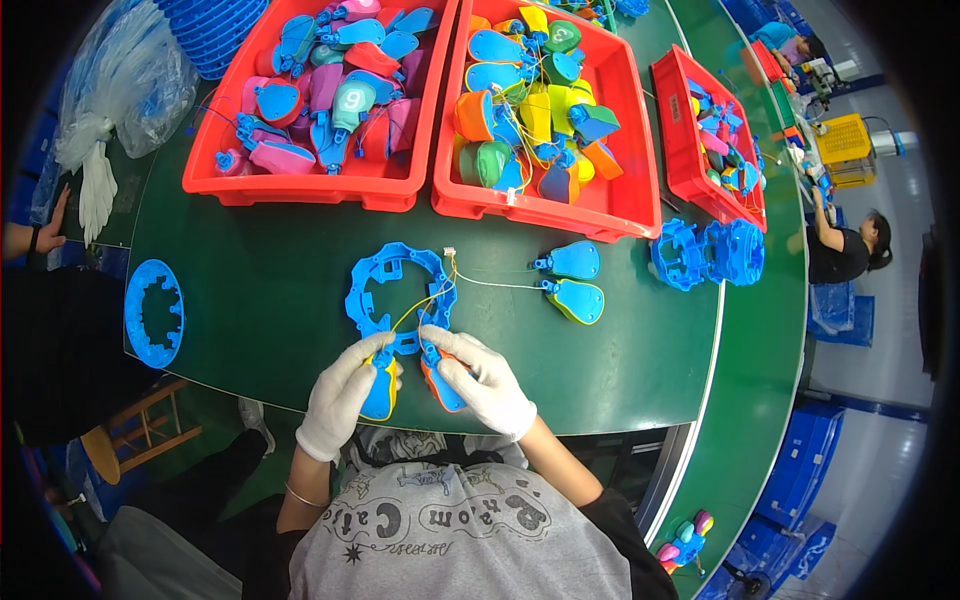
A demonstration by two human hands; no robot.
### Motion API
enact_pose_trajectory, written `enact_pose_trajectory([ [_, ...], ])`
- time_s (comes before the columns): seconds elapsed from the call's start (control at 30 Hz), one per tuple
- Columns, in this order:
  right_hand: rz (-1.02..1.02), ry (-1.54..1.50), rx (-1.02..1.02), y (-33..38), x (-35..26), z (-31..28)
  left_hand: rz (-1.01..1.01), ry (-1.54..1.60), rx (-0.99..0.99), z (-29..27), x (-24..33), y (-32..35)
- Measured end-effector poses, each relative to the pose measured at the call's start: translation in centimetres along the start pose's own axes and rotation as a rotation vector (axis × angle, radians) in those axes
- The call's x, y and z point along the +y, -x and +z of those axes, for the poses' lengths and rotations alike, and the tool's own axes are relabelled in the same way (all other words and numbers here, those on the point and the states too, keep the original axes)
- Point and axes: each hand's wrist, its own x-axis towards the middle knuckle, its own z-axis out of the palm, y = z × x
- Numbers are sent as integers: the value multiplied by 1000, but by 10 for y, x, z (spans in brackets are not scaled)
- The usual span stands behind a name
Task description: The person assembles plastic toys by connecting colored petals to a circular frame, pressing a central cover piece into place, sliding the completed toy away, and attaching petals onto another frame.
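Note:
Both my hands wear white gloves. My left hand is closed on a yellow and blue paddle-shaped plastic piece, its narrow stem pointing away from me. In my right hand is a similar orange and blue paddle-shaped piece. Just beyond them lies a blue plastic ring, and the stems reach its near edge; whether they are seated in it I cannot tell. Thin wires run across the ring to a small white connector. To the right, an upper blue paddle piece and a lower one rest on the table, joined by wires.
Three red bins, at left, middle and right, hold coloured pieces along the far side. Blue ring housings stand right, a flat blue ring left. A person works far right; another person's hand is at left.

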Motion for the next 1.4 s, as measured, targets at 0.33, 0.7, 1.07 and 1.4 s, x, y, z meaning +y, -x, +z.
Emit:
enact_pose_trajectory([
  [0.33,24,263,41,-9,-25,-2,84,-286,160,8,11,-1],
  [0.7,23,260,25,-11,-34,-4,123,-636,159,11,37,-6],
  [1.07,50,327,-67,-21,-37,-12,138,-936,123,6,37,-13],
  [1.4,17,348,-134,-29,-39,-21,89,-901,64,-2,38,-17],
])
